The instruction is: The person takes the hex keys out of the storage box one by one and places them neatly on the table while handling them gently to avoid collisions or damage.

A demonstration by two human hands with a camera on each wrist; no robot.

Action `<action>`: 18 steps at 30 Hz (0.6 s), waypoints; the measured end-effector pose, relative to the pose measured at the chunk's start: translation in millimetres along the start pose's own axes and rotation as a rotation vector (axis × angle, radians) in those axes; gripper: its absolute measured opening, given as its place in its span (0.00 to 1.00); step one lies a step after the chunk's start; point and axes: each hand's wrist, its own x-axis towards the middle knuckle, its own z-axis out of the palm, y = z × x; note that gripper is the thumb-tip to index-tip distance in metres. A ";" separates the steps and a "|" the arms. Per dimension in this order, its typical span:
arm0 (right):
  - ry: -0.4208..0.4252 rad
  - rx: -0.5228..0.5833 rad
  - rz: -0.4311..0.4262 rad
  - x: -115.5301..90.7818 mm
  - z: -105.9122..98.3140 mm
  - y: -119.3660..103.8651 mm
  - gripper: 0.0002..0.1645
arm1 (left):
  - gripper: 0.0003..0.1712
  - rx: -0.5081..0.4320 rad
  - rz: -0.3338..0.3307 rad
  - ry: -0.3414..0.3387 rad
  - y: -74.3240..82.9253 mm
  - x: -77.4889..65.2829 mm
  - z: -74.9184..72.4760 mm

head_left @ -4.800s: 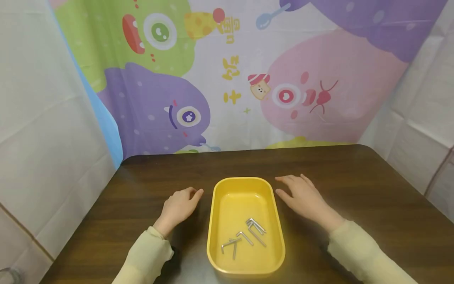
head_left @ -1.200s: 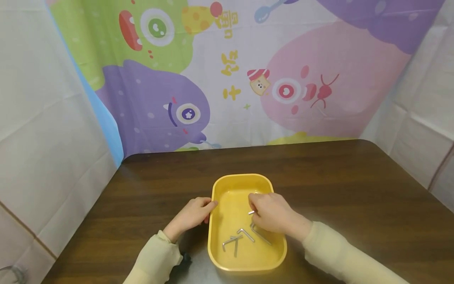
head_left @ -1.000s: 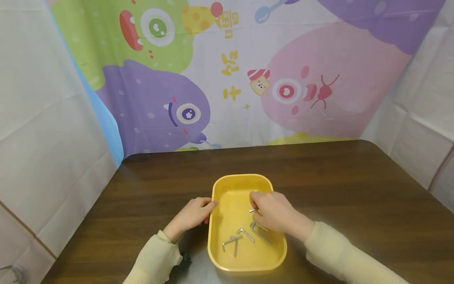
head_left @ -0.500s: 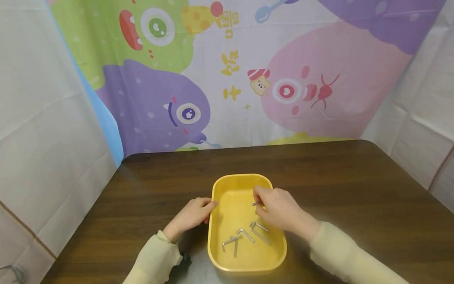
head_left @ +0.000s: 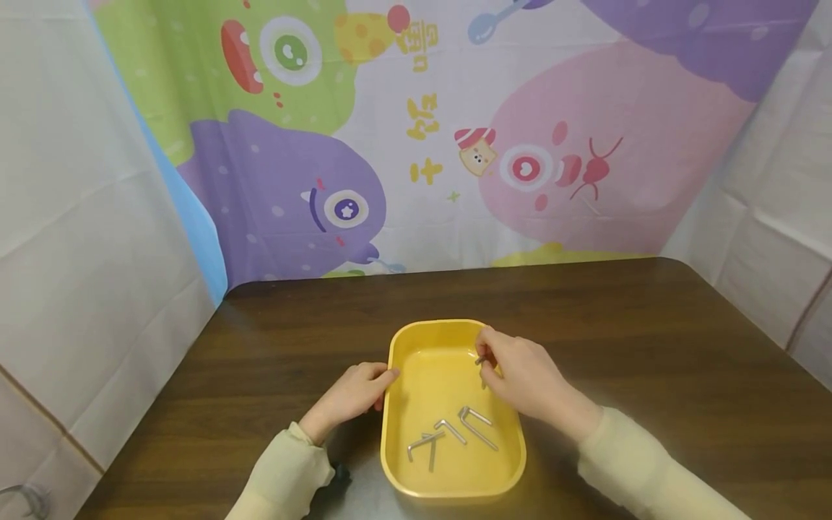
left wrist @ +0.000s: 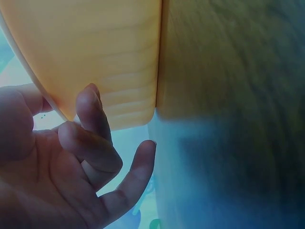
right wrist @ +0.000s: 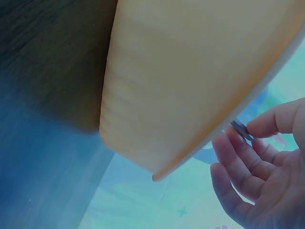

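A yellow plastic tray [head_left: 425, 383] stands on the dark wooden table, with several L-shaped silver hex keys lying in its near half. One hex key [head_left: 456, 433] lies near the middle; a long one [head_left: 482, 436] is at the right, close to a shorter one. My left hand [head_left: 351, 393] grips the tray's left rim, thumb over the edge and fingers against the outer wall [left wrist: 95, 47]. Over the tray's right rim, my right hand [head_left: 526, 379] pinches a hex key [right wrist: 242, 130] between thumb and fingers. Most of that key is hidden by the fingers.
The wooden table [head_left: 279, 325] reaches back to a cartoon-printed curtain [head_left: 429, 238]. Pale cloth panels [head_left: 97, 217] hang at both sides. A small dark object [head_left: 338, 480] lies by the left sleeve, and a metal ring-like thing [head_left: 35, 498] shows at the lower left.
Both hands were apart from the tray at first. The left took hold of its rim; the right picked up a hex key and has moved up and right with it. The left stays put lately.
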 end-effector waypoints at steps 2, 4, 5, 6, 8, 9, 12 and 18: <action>0.010 0.003 0.013 -0.6 -2.2 1.0 0.10 | 0.18 0.000 0.000 -0.002 0.4 0.0 -0.2; 0.023 0.007 0.023 -0.9 -3.5 2.6 0.09 | 0.19 -0.001 -0.001 -0.002 0.8 -0.2 -0.3; 0.032 0.011 0.026 -1.1 -4.2 3.1 0.09 | 0.19 0.000 -0.001 -0.002 0.7 -0.2 -0.2; 0.042 0.018 0.026 -1.2 -4.7 3.8 0.09 | 0.18 0.001 0.000 -0.001 0.8 -0.3 -0.2; 0.061 0.034 0.027 -1.6 -5.7 5.4 0.09 | 0.19 0.001 0.001 0.000 1.0 -0.5 0.0; 0.070 0.043 0.028 -1.7 -6.1 6.1 0.09 | 0.19 0.001 0.001 0.000 1.1 -0.6 0.1; 0.082 0.071 0.042 -2.6 -7.7 8.1 0.10 | 0.19 -0.003 0.001 -0.002 1.6 -0.8 0.3; 0.103 0.109 0.082 -4.2 -12.6 12.5 0.09 | 0.19 -0.005 -0.003 -0.004 3.3 -1.5 -0.3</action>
